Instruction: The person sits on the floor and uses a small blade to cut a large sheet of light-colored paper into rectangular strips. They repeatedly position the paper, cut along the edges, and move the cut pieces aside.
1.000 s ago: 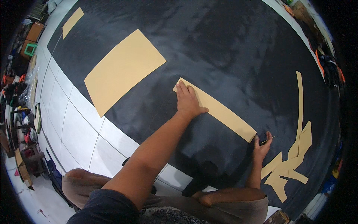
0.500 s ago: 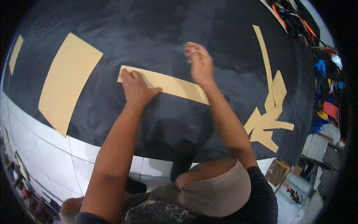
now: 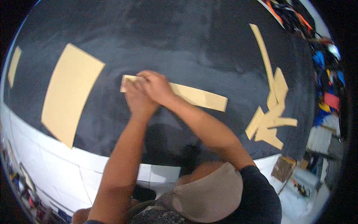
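Tan strip [image 3: 201, 98] lies beneath my unclenched left hand [image 3: 138, 100], seemingly steadied; I can't tell whether my right hand [image 3: 158, 86] grasps anything.

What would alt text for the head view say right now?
A person's left hand and right hand overlap in view at the left end of a tan strip on black sheeting. A larger tan panel lies to the left, overlapping tan pieces to the right.

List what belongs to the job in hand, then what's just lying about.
In use:
long tan strip, under the left hand
black sheet beneath it

Apparently lying about:
large tan panel
small tan piece, far left
heap of tan pieces, right
red item, right edge
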`<state>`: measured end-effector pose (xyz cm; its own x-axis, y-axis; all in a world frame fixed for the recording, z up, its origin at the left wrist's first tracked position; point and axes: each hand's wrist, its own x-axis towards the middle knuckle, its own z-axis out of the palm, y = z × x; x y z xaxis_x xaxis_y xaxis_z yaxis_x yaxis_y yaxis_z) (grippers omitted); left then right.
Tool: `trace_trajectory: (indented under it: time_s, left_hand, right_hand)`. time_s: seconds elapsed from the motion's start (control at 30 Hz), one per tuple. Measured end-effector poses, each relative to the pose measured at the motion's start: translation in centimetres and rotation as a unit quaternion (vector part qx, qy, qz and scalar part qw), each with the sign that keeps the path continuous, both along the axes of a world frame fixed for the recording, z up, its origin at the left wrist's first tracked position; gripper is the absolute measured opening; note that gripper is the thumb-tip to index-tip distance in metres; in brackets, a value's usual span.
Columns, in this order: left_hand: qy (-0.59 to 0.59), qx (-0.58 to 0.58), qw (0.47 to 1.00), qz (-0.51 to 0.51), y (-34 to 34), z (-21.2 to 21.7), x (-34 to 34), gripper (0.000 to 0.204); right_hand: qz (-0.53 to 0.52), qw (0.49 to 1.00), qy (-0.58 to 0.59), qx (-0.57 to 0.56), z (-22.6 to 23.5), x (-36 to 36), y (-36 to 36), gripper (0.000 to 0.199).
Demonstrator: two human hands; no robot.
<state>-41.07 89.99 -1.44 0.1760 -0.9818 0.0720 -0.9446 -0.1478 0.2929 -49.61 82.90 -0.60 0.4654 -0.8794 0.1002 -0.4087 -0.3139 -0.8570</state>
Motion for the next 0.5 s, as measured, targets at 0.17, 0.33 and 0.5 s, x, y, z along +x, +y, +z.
trace_trajectory:
  time_s: [0.17,0.33,0.5]
  left_hand:
    - [0.066,-0.002,0.993,0.096,0.2,-0.4,0.2,0.095]
    - [0.068,0.037,0.991,0.107,0.1,0.0,0.3,0.114]
    - [0.052,0.098,0.990,0.083,0.1,1.1,0.0,0.128]
  right_hand:
    - [0.039,0.999,0.001,0.002,0.5,1.9,-0.6,0.026]
    - [0.068,0.998,0.015,0.013,0.7,3.2,-1.0,0.024]
    - [0.079,0.997,0.022,0.010,0.4,3.7,-2.3,0.026]
